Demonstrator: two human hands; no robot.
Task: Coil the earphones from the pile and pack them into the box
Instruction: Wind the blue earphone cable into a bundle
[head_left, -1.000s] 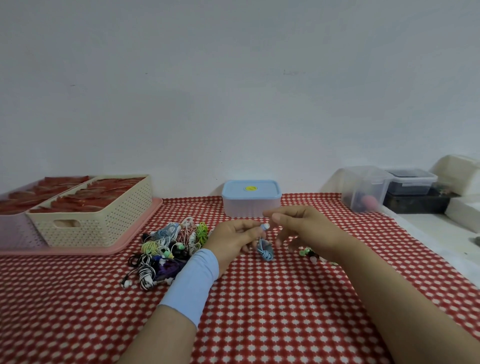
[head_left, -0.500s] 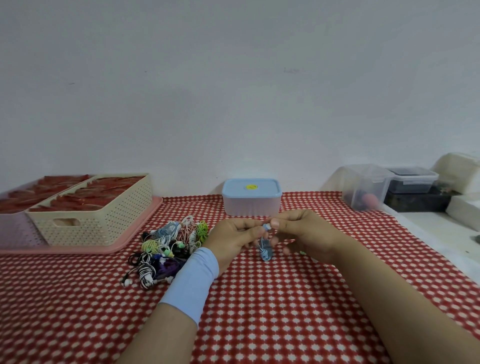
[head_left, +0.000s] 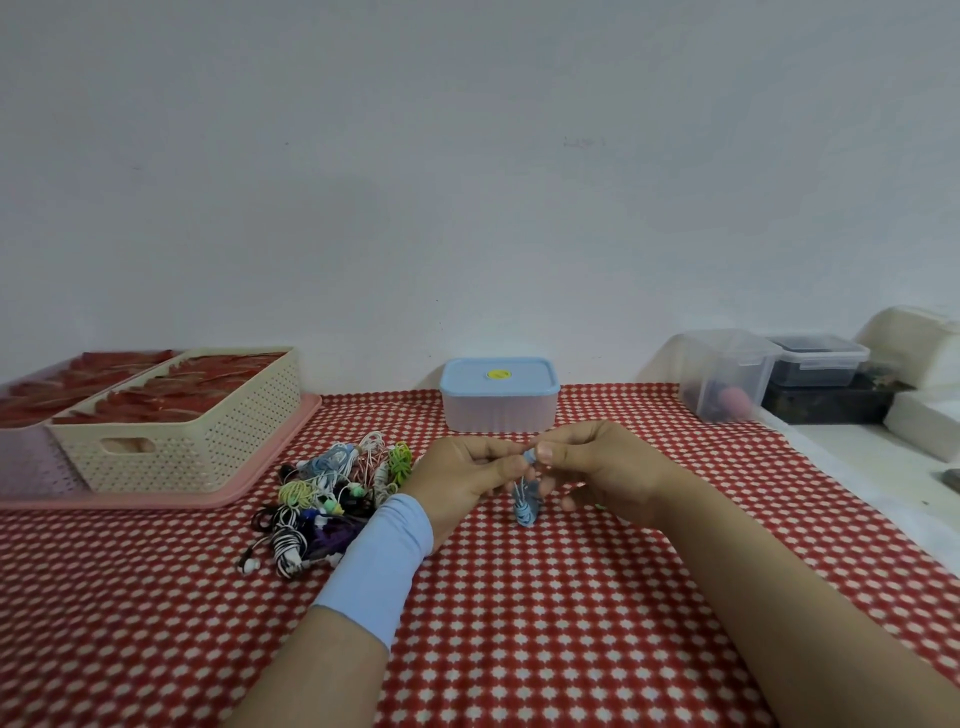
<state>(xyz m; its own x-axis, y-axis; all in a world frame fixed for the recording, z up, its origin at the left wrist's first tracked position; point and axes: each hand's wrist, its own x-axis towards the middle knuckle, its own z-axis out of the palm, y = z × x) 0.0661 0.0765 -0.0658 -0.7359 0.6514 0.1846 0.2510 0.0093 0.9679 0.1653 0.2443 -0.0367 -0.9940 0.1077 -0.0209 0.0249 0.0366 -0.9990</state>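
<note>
My left grip (head_left: 462, 480) and right grip (head_left: 608, 467) both pinch the top of the blue earphone bundle (head_left: 525, 506), dangling low over the table (head_left: 519, 623); it seems light, limp and springy, so I'd hold its wound middle

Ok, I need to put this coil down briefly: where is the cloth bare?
Bare tablecloth lies nearer than the blue coil, between left forearm and right forearm, and between the blue-lidded box and the clear container. Crowded: the earphone pile beside the left hand, the cream basket on its pink tray.
</note>
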